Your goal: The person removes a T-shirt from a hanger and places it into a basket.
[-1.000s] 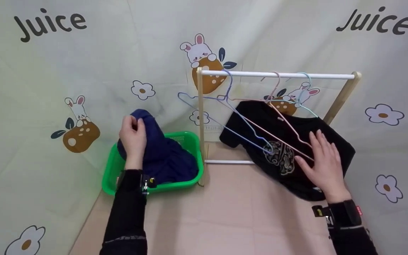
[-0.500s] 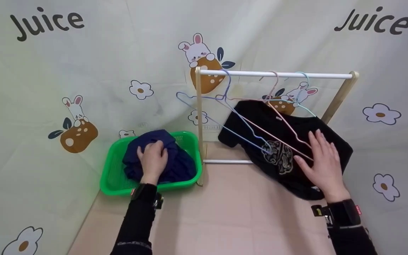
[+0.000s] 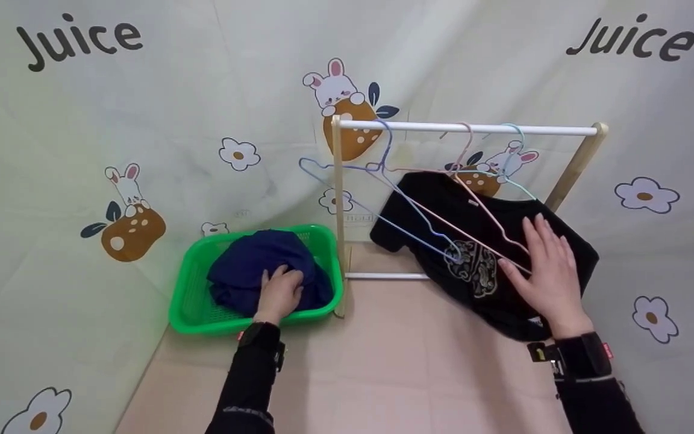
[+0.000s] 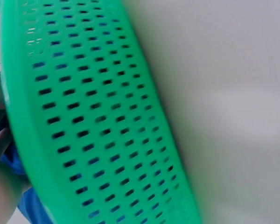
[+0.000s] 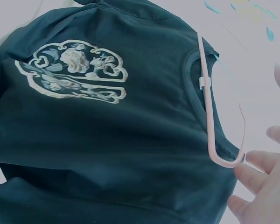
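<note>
In the head view my left hand (image 3: 281,294) lies on a crumpled navy cloth garment (image 3: 256,262) inside a green plastic basket (image 3: 193,328). Its fingertips partly sink into the fabric, so their grip is unclear. The left wrist view has the basket's slotted wall (image 4: 98,116) with blue cloth (image 4: 32,207) behind it. On the right, my right hand (image 3: 555,283) rests with fairly straight fingers by the shoulder of a black T-shirt (image 3: 503,229) with an embroidered motif. A pink hanger (image 5: 210,121) crosses the shirt's neckline, its end close to my right fingertips.
A small rack with a white rail (image 3: 419,125) and wooden posts stands behind. From it hang a blue hanger (image 3: 419,208) and a mint hanger (image 3: 518,158), alongside the pink one. A lower white bar (image 3: 386,276) runs near the pinkish surface (image 3: 377,361). Printed curtain surrounds the area.
My left hand has come down from holding up the navy cloth and shifted right across it; the cloth now sits bunched in the basket. My right hand has barely moved.
</note>
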A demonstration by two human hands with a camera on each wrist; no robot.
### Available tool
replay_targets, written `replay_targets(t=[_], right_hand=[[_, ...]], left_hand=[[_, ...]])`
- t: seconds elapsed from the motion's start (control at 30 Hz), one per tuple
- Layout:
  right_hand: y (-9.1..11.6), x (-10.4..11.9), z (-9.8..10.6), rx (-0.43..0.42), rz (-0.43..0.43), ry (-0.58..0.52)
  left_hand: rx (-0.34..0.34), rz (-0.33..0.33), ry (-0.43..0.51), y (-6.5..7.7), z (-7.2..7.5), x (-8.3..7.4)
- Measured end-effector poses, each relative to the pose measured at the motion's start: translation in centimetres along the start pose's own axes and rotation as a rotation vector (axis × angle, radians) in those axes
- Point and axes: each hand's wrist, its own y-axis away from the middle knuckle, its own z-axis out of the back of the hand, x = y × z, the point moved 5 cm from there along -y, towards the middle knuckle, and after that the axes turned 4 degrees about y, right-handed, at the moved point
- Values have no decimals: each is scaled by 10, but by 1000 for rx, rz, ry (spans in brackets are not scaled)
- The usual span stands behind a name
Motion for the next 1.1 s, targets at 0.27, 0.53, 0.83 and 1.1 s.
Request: replay_targets(t=[0.27,0.53,0.83,1.1], right_hand=[[-15,2,5,-31,24,0],[-36,0,12,-2,-18,-4],[-63,-10,14,22,-60,-63],[-75,-15,10,73,-101,-88]], left_hand=[[193,137,2,2,-14,-1],[259,171,19,6,-9,-6],[265,123,59,15,2,-14],[196,103,61,28,2,-15]])
